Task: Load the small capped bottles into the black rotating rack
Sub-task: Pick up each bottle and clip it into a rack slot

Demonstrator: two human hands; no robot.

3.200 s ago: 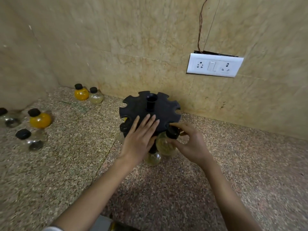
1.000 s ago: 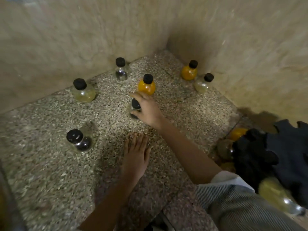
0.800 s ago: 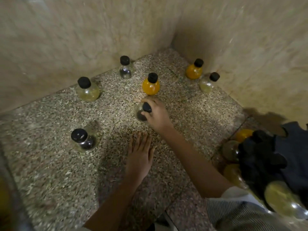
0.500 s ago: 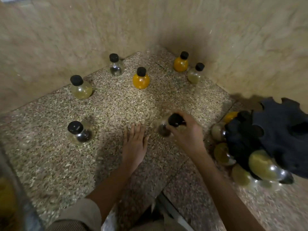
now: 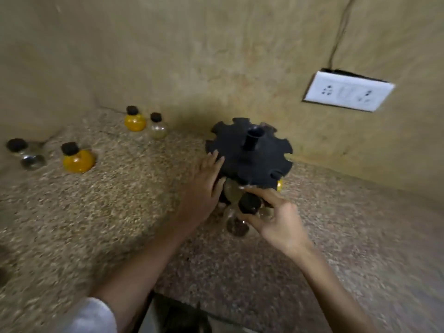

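The black rotating rack (image 5: 249, 162) stands on the speckled counter near the back wall, its notched top disc facing me. My left hand (image 5: 204, 188) lies flat with spread fingers against the disc's left edge. My right hand (image 5: 271, 217) grips a small clear bottle (image 5: 236, 225) by its black cap, just below the disc's front edge. Other bottles hang under the disc, mostly hidden. Loose bottles stand to the left: an orange one (image 5: 77, 159), a clear one (image 5: 30, 156), another orange one (image 5: 135, 121) and a pale one (image 5: 158, 129).
A white socket plate (image 5: 348, 93) with a cable running up sits on the wall at the right. The walls meet in a corner at the back left. The counter's front edge (image 5: 192, 301) runs below my forearms.
My right hand picked up the clear bottle from among the loose ones and carried it right to the rack. My left hand left the counter and came to the rack's edge.
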